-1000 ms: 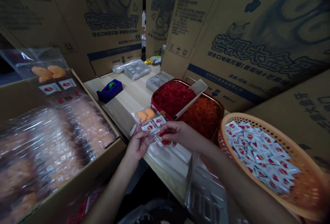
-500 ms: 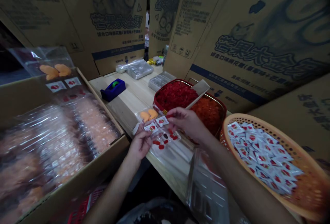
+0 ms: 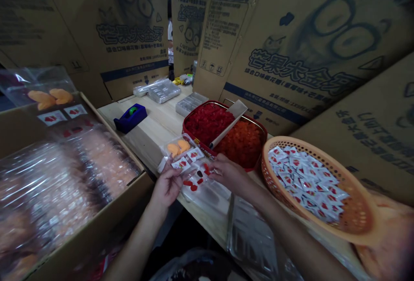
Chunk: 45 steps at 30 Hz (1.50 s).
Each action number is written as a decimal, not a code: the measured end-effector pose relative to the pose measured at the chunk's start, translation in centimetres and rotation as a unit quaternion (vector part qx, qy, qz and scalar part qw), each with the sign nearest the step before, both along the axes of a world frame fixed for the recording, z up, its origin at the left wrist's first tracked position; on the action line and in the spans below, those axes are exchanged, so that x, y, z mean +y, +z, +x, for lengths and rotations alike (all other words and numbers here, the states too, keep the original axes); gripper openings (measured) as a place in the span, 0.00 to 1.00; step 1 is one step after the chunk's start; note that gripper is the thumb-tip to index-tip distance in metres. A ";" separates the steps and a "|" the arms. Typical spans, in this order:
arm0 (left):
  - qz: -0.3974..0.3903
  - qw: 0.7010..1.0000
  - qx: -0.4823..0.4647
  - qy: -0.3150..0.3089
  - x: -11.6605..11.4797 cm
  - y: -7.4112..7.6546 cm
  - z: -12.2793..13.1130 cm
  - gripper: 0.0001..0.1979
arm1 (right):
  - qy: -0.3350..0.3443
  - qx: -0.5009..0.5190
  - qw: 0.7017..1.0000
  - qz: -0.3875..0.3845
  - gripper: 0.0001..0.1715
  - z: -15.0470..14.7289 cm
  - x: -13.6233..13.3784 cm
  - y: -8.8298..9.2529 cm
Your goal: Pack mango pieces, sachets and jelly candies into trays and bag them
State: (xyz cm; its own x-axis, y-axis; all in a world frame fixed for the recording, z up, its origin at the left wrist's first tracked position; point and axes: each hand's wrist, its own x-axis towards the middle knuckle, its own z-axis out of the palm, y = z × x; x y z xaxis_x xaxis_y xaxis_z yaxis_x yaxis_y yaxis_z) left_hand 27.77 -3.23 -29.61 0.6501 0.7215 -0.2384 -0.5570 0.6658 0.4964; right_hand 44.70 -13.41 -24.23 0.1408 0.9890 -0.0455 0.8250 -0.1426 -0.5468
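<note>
**Now the left hand point(image 3: 166, 187) and the right hand point(image 3: 228, 175) are busy over a clear tray point(image 3: 207, 197)**

The left hand is curled up, and its fingers are pinching a white packet point(image 3: 180, 164) with a red mark on it. The right hand has its fingers pressed together just above some red bits point(image 3: 194, 182) in the clear tray. I cannot tell if they are pinching anything. The tray is lying on the worktop point(image 3: 152, 143), under both hands. Just past the fingers, a small pack point(image 3: 179, 147) with two orange pieces is lying on the wood. Behind it, a red bin point(image 3: 185, 129) is holding dark red chunks and orange chunks, with a flat scoop point(image 3: 230, 118) lying across them. To the right, an orange basket point(image 3: 268, 177) is holding a heap of white packets. On the left, a cardboard box point(image 3: 97, 225) is holding plastic bags. A blue tape holder point(image 3: 131, 118) is sitting on the worktop, and big boxes point(image 3: 274, 35) are standing all around.
</note>
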 end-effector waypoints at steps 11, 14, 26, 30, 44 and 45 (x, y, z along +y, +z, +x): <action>-0.011 1.000 0.013 -0.026 -1.1 0.8 -0.9 0.31 | -0.163 0.098 0.968 0.163 0.17 2.7 1.9 4.9; -0.018 0.999 0.021 -0.036 -1.3 0.9 -1.3 0.31 | -0.180 -0.030 0.962 0.201 0.14 3.7 -0.3 3.7; -0.032 0.995 0.023 -0.087 -2.8 1.0 -1.5 0.34 | -0.280 -0.257 0.920 0.093 0.18 3.0 -10.6 -10.9; -0.033 0.995 0.030 -0.087 -3.2 0.8 -1.6 0.34 | -0.290 -0.230 0.926 0.071 0.18 3.2 -10.5 -10.6; -0.049 0.989 0.033 -0.137 -3.4 0.4 -1.5 0.14 | -0.192 0.107 0.964 0.150 0.18 0.9 -8.2 0.2; -0.050 0.988 0.030 -0.146 -3.6 0.4 -1.2 0.12 | -0.163 0.105 0.970 0.143 0.18 0.2 -7.1 1.2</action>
